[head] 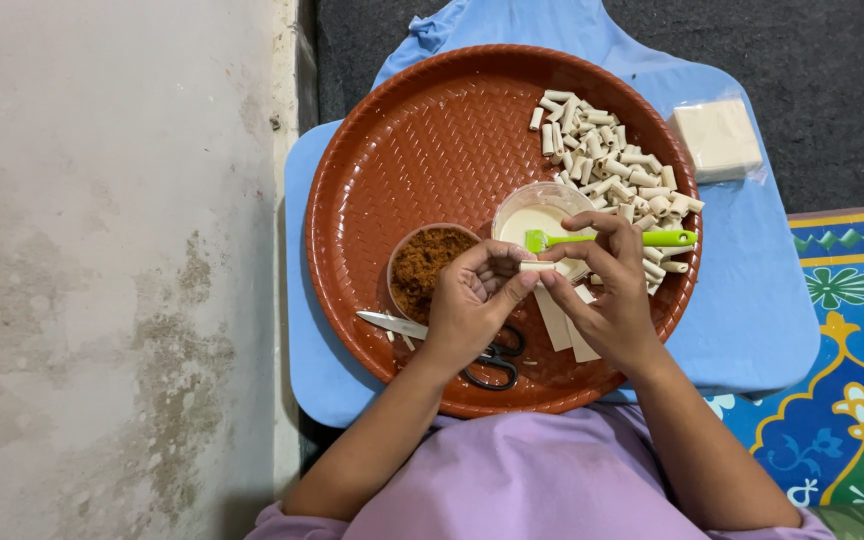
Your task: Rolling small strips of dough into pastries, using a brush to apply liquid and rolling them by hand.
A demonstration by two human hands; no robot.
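Rolling a small pastry roll (537,266) between both hands over the round brown tray (402,140).
Left hand (467,305) and right hand (607,295) are pinching it by the ends; squeezing harder is risking a split, and the green brush (602,239) at 12 o'clock may be getting knocked.

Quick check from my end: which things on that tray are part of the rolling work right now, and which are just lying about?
In use:
left hand and right hand, pinching one small roll between them
green brush across the cup of pale paste
bowl of brown filling
wrapper strips
pile of finished rolls
round tray

Lying about:
scissors
bagged stack of sheets, off the tray
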